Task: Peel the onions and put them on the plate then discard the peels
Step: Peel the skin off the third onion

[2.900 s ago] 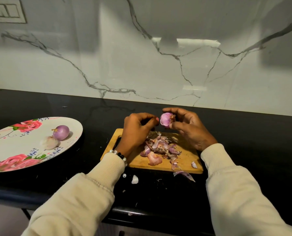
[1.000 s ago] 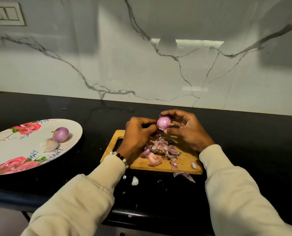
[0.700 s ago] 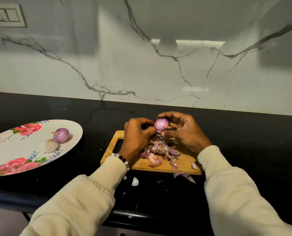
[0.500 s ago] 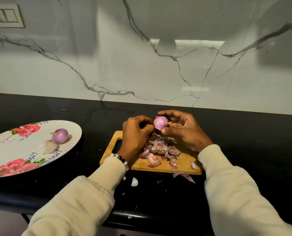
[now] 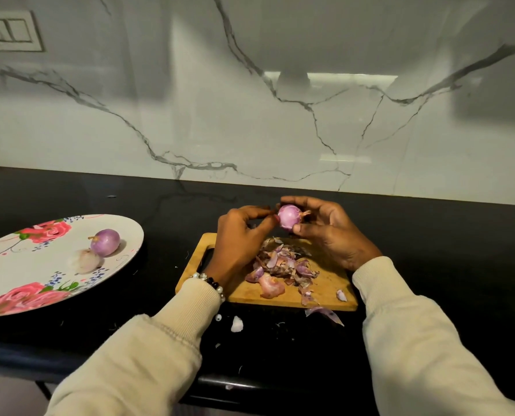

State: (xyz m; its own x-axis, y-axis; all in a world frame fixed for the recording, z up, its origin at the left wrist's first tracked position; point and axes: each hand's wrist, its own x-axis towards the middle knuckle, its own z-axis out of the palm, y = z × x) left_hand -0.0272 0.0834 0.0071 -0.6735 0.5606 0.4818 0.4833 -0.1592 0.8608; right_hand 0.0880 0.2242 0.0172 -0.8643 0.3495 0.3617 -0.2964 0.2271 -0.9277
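Observation:
A small purple onion is held above the far edge of the wooden cutting board. My right hand grips it between thumb and fingers. My left hand has its curled fingers against the onion's left side, pinching at its skin. A heap of purple peels lies on the board below. On the floral plate at the left sit a purple peeled onion and a pale one.
Loose peel scraps and a white bit lie on the black counter in front of the board. The marble backsplash rises behind. The counter's front edge runs just below my sleeves.
The onion has turned in my hands, from cut side facing me to smooth rounded skin. Both hands stayed above the board's far edge; the peel heap and plate are unchanged.

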